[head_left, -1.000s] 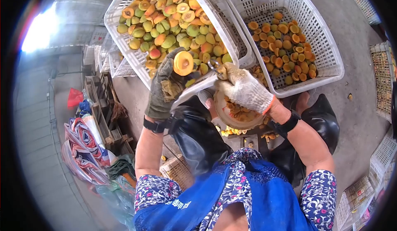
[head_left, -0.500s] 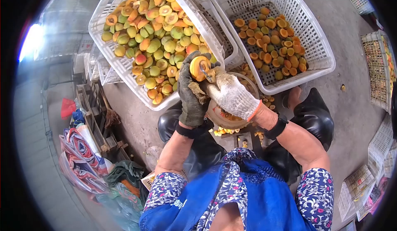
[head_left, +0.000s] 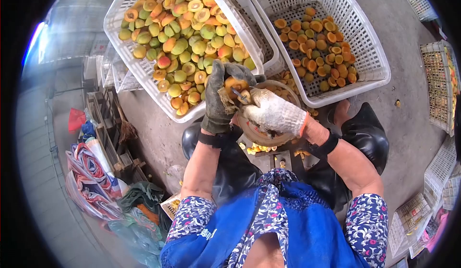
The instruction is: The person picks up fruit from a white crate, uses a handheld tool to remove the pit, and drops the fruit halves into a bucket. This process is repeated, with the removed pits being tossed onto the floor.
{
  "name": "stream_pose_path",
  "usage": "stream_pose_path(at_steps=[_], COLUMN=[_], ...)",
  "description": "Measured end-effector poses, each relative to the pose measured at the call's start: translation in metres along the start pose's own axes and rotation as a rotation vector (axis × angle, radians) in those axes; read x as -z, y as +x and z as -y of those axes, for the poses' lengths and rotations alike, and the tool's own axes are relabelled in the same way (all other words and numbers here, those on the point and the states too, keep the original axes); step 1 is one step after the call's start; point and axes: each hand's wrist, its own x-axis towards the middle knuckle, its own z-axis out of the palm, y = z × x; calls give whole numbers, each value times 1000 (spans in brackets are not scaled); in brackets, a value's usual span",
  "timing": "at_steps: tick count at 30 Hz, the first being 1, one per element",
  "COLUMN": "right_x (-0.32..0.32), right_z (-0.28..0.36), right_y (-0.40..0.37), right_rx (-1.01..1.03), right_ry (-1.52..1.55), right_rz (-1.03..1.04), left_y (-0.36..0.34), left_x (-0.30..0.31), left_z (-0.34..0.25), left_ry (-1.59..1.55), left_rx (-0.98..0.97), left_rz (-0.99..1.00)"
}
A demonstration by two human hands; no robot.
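Note:
My left hand (head_left: 218, 95), in a dark grey glove with a torn brownish patch, is closed round an apricot half (head_left: 235, 87). Its fingers curl over the top of the fruit. My right hand (head_left: 273, 112), in a white knitted glove with an orange cuff, grips a small metal pitting tool (head_left: 236, 92). The blade reaches into the apricot; most of the handle is hidden by the glove. Below both hands stands a round bucket (head_left: 293, 95) with bits of fruit or pits in it, partly covered by my right hand.
A tilted white crate (head_left: 158, 92) full of apricot halves lies ahead left. Another white crate (head_left: 355, 88) ahead right holds hollowed halves. Pallets (head_left: 108, 124), a broom (head_left: 127, 128) and plastic sacks (head_left: 91, 181) are at left. More crates (head_left: 434, 85) line the right side.
My left fingers have curled over the apricot, which was more exposed and facing up before. Both hands have shifted slightly, and the pitting tool sits lower against the fruit.

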Motion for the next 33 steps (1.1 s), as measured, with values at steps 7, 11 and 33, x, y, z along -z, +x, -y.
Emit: stream_pose_path(at_steps=[7, 11, 33], right_x=[14, 25, 6], right_z=[-3, -7, -56], right_y=[-7, -19, -25], right_rx=[-642, 18, 92], right_ry=[1024, -153, -298], right_rz=[446, 441, 306], left_y=[-13, -30, 49], left_x=[-2, 8, 139], left_z=[7, 25, -40], left_ry=[-85, 570, 1616], left_rx=[79, -190, 112], left_rz=[245, 170, -61])
